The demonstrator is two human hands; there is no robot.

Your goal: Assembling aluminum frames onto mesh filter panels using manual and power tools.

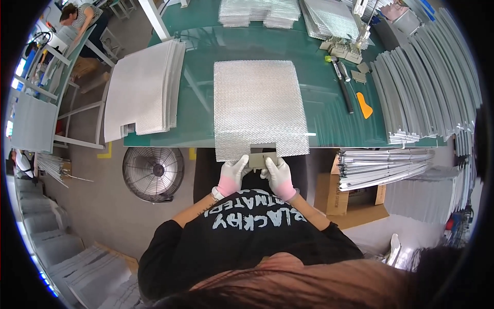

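Observation:
In front of me a silvery metal mesh sheet (260, 103) lies flat on the green table (200, 67), its near end jutting over the front edge. A rectangular notch is cut in that end. Within the notch sits a small grey-beige rectangular plate (264, 160). My left hand (232, 175), in a white glove with a pink cuff, pinches the plate's left side, close to the mesh. On the right side my right hand (278, 176), gloved alike, grips the same plate with thumb and fingers. The fingers underneath are hidden.
Mesh sheets are stacked at the left (141, 90) and far edge (260, 13). On the right lie a hammer (343, 87), an orange scraper (365, 105), more small plates (358, 77) and a row of grey panels (422, 87). A floor fan (153, 174) stands below left; another person (85, 20) works beyond.

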